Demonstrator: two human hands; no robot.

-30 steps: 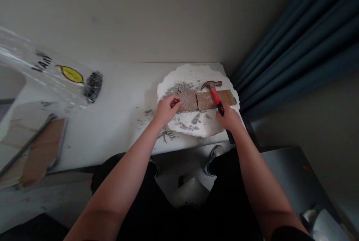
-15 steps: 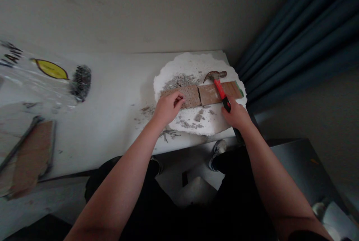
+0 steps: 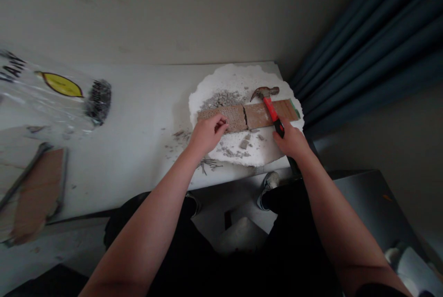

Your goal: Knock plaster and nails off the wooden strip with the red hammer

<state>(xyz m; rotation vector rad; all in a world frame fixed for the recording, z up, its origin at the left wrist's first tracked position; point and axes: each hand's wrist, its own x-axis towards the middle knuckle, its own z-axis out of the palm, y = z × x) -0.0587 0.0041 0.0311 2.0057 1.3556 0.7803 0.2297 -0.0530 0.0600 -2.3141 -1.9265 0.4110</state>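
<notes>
A claw hammer (image 3: 271, 105) with a red and black handle lies across the right part of a cracked brown board, its head pointing away from me. My right hand (image 3: 292, 139) grips the end of the handle. My left hand (image 3: 208, 133) is over the left board piece (image 3: 235, 118), which is dotted with many small holes. Its thumb and forefinger are pinched together; what is between them is too small to make out. A dark crack divides this piece from the smoother right piece (image 3: 256, 116). Under both lies a white, rough-edged slab (image 3: 238, 77).
Grey rubble (image 3: 224, 98) and chips (image 3: 244, 144) lie on the slab. Several loose nails (image 3: 208, 164) are by the table's front edge. At left, a clear plastic bag (image 3: 62, 85), a dark bar (image 3: 24, 175) and another brown board (image 3: 38, 191). Blue curtain (image 3: 367, 52) hangs right.
</notes>
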